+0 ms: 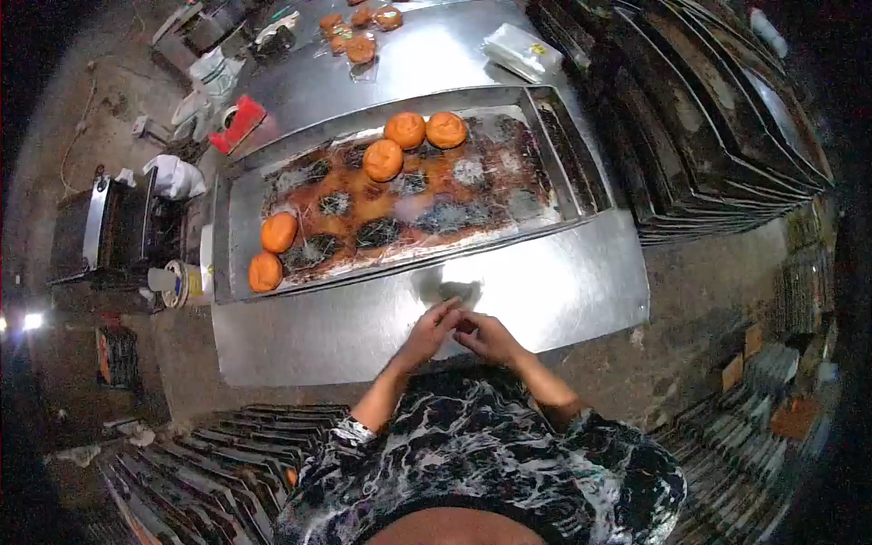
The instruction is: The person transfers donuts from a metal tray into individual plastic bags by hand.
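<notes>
My left hand [431, 337] and my right hand [487, 338] meet over the front part of the metal table [318, 341], fingers bent and close together. Whatever the fingertips pinch, if anything, is too small to make out. Beyond them lies a large metal tray [363, 271] with a browned, stained surface. Three round orange-brown buns [383, 160] sit near its back edge, and two more [279, 232] lie at its left end.
Packed buns [361, 48] lie at the table's back, with a stack of clear bags [524, 52] to their right. A red box [240, 125] stands at the left edge, a white bucket [178, 283] below it. Racks of dark trays [718, 109] rise at right.
</notes>
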{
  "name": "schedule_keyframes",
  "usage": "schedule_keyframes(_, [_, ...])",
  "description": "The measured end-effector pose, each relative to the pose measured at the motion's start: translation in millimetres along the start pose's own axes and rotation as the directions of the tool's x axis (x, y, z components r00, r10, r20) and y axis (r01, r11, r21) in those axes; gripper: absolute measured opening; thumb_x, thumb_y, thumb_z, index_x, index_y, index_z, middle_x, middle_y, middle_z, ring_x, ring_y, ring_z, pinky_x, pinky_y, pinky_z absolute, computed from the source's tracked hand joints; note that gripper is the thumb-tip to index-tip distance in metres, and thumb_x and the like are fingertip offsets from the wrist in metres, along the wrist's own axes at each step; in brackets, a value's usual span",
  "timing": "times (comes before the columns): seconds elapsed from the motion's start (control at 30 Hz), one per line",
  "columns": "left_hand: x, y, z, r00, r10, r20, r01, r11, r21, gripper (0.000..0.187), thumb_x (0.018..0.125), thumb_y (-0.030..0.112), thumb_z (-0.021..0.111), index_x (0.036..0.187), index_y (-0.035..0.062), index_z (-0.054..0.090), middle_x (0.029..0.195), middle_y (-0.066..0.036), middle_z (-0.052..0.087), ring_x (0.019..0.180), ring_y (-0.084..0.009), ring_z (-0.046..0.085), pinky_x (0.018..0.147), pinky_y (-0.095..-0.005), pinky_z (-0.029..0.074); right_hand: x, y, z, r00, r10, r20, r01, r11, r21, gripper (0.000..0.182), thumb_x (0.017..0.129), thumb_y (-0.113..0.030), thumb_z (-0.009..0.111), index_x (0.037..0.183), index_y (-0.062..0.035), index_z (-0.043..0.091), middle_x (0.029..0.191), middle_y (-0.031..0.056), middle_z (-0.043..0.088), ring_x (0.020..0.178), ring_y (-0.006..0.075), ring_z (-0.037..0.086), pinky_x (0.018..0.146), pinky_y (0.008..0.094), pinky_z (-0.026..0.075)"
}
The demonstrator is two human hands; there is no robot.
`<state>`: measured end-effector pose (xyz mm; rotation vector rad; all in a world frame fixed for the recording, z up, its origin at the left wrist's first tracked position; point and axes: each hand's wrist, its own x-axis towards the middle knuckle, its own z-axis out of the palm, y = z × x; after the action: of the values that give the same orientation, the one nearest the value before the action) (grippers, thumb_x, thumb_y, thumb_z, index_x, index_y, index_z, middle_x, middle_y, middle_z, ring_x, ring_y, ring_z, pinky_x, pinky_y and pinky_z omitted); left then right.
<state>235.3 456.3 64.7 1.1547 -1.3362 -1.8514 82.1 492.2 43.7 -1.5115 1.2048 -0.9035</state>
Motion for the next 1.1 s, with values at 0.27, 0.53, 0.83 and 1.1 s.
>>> schedule_keyframes(0.27, [0,12,23,0.991,0.105,-0.083,-0.069,0.932,0.356,0.017,0.07,0.012,0.066,0.083,0.0012,0.061,0.071,-0.005,0.058,0.063,-0.0106,0.053,0.056,-0.0234,0.042,-30,5,11,0.894,0.025,-0.448,-0.19,0.926,-0.327,0.018,0.079,-0.02,0.054,0.084,-0.0038,0.047,0.055,0.0129,0.051,0.046,0.025,0.05,0.041,0.0307,0.038])
schedule_keyframes(0.53, [31,55,0,0.728,0.531,-0.433,-0.531,0.837,0.134,0.026,0.072,0.01,0.06,0.096,0.0078,0.051,0.074,-0.006,0.055,0.07,-0.0188,0.053,0.061,-0.0273,0.043,111,-121,-20,0.938,0.338,-0.076,0.045,0.099,0.994,0.039,0.086,-0.027,0.045,0.119,-0.0068,0.039,0.092,0.0057,0.056,0.078,0.016,0.054,0.065,0.0307,0.047])
schedule_keyframes(0.83, [-9,42,-154,0.725,-0.108,-0.681,-0.583,0.431,-0.689,0.044,0.081,0.015,0.048,0.122,0.0087,0.033,0.098,-0.006,0.051,0.088,-0.0208,0.052,0.079,-0.0392,0.044,282,-112,-30,1.0,-0.002,0.004,0.004,0.844,-0.537,0.04,0.068,-0.014,0.057,0.106,-0.0022,0.052,0.107,0.0205,0.051,0.104,0.0329,0.045,0.091,0.0386,0.035])
schedule_keyframes(1.1, [-48,46,-190,0.692,-0.019,-0.722,-0.705,0.197,-0.681,0.05,0.079,0.017,0.042,0.125,0.0075,0.025,0.112,-0.013,0.044,0.104,-0.03,0.046,0.09,-0.0494,0.035,293,8,-22,0.965,-0.121,0.233,0.263,0.441,-0.858,0.074,0.062,-0.027,0.065,0.126,-0.0114,0.032,0.128,0.0197,0.028,0.111,0.0436,0.032,0.094,0.0436,0.031])
